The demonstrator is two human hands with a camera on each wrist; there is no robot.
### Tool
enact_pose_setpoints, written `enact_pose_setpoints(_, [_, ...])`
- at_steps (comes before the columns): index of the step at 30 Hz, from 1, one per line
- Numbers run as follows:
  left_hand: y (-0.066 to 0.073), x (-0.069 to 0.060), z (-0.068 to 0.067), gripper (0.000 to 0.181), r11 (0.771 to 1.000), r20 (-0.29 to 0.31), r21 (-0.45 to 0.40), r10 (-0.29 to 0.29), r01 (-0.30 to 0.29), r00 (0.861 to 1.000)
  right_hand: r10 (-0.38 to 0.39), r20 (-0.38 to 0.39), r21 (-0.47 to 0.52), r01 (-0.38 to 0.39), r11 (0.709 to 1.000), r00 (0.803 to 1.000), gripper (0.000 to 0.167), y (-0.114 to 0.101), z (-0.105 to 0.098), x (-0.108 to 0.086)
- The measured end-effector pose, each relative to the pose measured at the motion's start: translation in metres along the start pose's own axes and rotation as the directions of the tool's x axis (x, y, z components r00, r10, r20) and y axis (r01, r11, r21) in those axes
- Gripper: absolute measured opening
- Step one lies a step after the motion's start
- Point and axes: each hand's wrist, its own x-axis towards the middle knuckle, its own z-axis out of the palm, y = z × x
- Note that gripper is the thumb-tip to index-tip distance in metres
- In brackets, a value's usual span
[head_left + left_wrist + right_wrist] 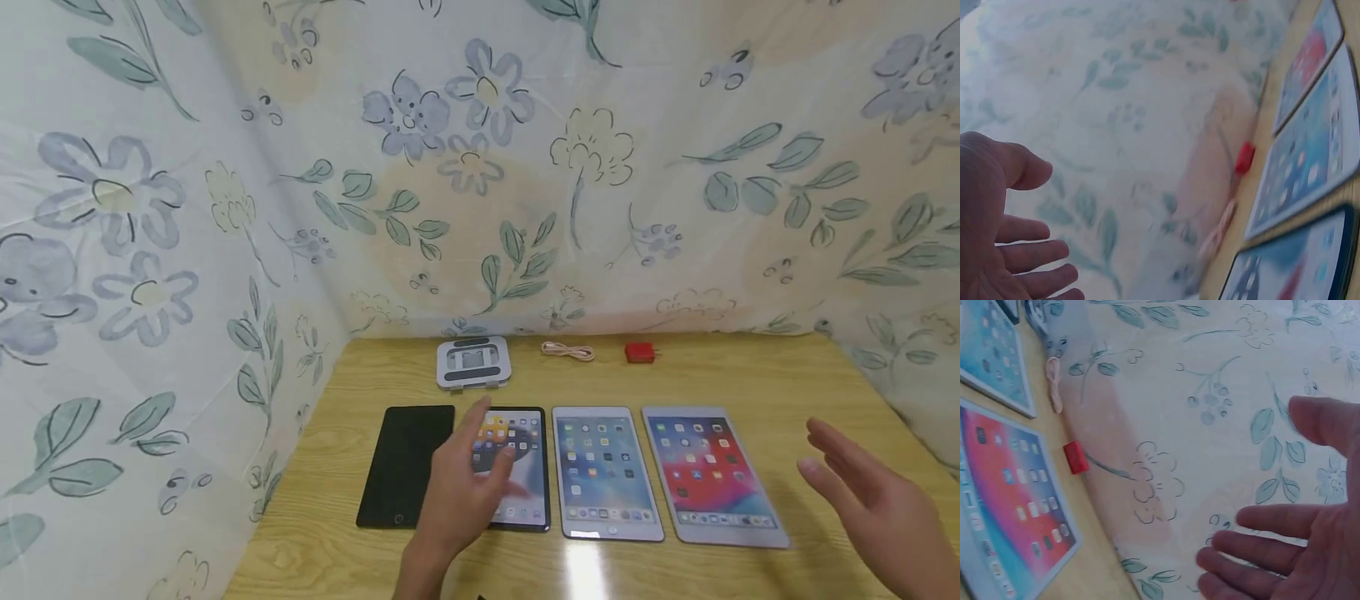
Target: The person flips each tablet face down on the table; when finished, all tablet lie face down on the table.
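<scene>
Four tablets would be a count, so I name each: a dark-screened black tablet [408,462] lies at the left, and beside it a black-framed tablet [525,467] with its screen lit. Further right are a white tablet with a blue screen [606,471] and a white tablet with a red and blue screen [708,475]. My left hand [461,492] hovers over the two black tablets, fingers extended, holding nothing. To the right of the row my right hand [877,500] is raised, its fingers straight and empty.
Behind the tablets lie a grey folding stand [472,375], a coiled pale cable [567,351] and a red plug adapter [640,353]. Floral cloth [480,208] hangs at the back and sides of the wooden table [300,517].
</scene>
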Motion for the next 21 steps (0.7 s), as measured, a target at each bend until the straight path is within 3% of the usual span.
enact_pose_setpoints(4, [0.015, 0.016, 0.028, 0.066, 0.997, 0.126, -0.068, 0.035, -0.026, 0.991, 0.088, 0.106, 0.007, -0.089, 0.996, 0.99, 0.09, -0.005, -0.015, 0.013])
enact_pose_setpoints(7, [0.023, 0.027, 0.049, 0.063, 0.993, 0.208, -0.12, 0.024, 0.001, 0.978, 0.102, 0.174, -0.001, -0.103, 0.995, 0.979, 0.097, -0.009, -0.021, 0.023])
enact_pose_setpoints(11, [0.026, 0.037, 0.078, 0.056, 0.96, 0.305, -0.264, -0.008, 0.093, 0.952, 0.12, 0.25, -0.002, -0.124, 0.992, 0.961, 0.103, -0.009, -0.021, 0.035])
enact_pose_setpoints(15, [0.025, 0.043, 0.111, 0.049, 0.891, 0.375, -0.409, -0.035, 0.199, 0.926, 0.15, 0.315, -0.015, -0.154, 0.988, 0.937, 0.108, -0.003, -0.015, 0.046])
enact_pose_setpoints(18, [0.025, 0.047, 0.134, 0.044, 0.87, 0.41, -0.407, -0.098, 0.278, 0.907, 0.173, 0.37, -0.006, -0.183, 0.983, 0.913, 0.11, 0.003, -0.008, 0.054])
enact_pose_setpoints(21, [0.027, 0.05, 0.153, 0.038, 0.868, 0.423, -0.344, -0.198, 0.359, 0.884, 0.181, 0.421, 0.014, -0.206, 0.978, 0.889, 0.109, 0.01, 0.0, 0.061])
